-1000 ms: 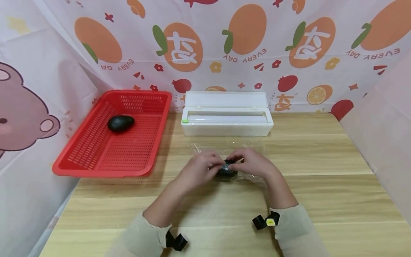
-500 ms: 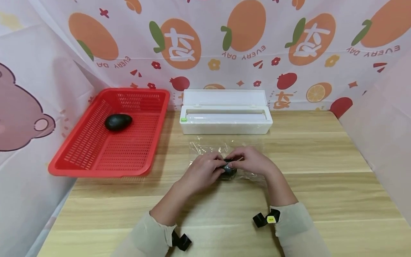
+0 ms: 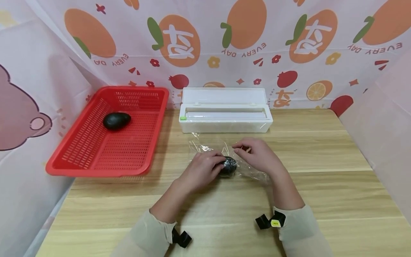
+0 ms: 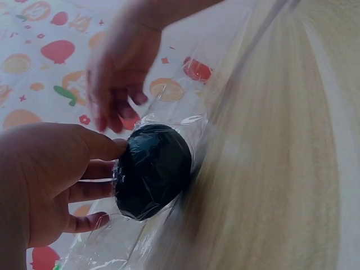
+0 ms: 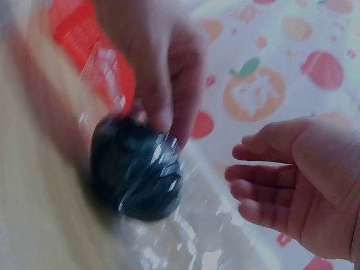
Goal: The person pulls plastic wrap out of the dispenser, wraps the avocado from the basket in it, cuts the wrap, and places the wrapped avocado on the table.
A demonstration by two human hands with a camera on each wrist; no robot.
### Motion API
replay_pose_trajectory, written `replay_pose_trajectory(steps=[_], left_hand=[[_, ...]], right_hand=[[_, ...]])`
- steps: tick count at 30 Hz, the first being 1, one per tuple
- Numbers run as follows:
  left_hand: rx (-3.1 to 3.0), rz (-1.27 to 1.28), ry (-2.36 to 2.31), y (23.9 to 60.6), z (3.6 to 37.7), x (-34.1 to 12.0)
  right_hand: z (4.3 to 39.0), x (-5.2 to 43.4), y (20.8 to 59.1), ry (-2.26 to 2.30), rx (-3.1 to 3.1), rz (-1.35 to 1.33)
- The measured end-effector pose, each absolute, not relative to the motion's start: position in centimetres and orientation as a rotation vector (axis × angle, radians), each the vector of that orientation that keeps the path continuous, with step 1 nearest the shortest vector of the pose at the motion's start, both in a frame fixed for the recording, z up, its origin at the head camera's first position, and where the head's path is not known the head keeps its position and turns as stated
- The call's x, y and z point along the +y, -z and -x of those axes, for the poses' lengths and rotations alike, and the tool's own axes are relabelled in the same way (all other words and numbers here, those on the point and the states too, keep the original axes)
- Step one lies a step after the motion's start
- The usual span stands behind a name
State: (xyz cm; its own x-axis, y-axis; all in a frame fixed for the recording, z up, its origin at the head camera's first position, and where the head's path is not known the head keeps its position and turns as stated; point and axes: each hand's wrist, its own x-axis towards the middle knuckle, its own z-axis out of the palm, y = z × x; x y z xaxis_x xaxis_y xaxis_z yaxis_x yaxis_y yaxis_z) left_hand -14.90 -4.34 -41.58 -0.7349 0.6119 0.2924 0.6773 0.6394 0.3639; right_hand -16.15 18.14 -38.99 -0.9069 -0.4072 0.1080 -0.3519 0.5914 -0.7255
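A dark avocado (image 3: 229,166) wrapped in clear cling film (image 3: 205,145) lies on the wooden table (image 3: 321,185) in the middle. My left hand (image 3: 205,167) grips it from the left, thumb on top and fingers along its side, as the left wrist view shows (image 4: 154,169). My right hand (image 3: 257,154) hovers just right of and behind it, fingers relaxed and holding nothing. In the right wrist view the wrapped avocado (image 5: 138,169) sits under the left hand's fingers (image 5: 169,84), with the right hand (image 5: 292,185) apart from it. Loose film spreads around the fruit.
A white cling-film dispenser box (image 3: 224,123) stands with its lid up behind the hands. A red perforated basket (image 3: 96,167) at the left holds a second dark avocado (image 3: 116,120). Patterned cloth walls enclose the table on three sides.
My right hand has let go of the wrapped avocado and lifted away to the right and back. The left hand keeps its hold on it.
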Motion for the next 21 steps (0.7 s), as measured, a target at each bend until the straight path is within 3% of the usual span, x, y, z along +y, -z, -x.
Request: replay_pose_trajectory(steps=[5,21], left_hand=[[-2.751,1.027,0.716,41.4,15.3,-4.2],[-2.847,0.996,0.856,41.6,16.5,-4.4]], right_hand=[[15.2,16.9,38.2,1.421,2.445,0.661],[17.1,17.3,41.0,1.758,2.16,0.208]])
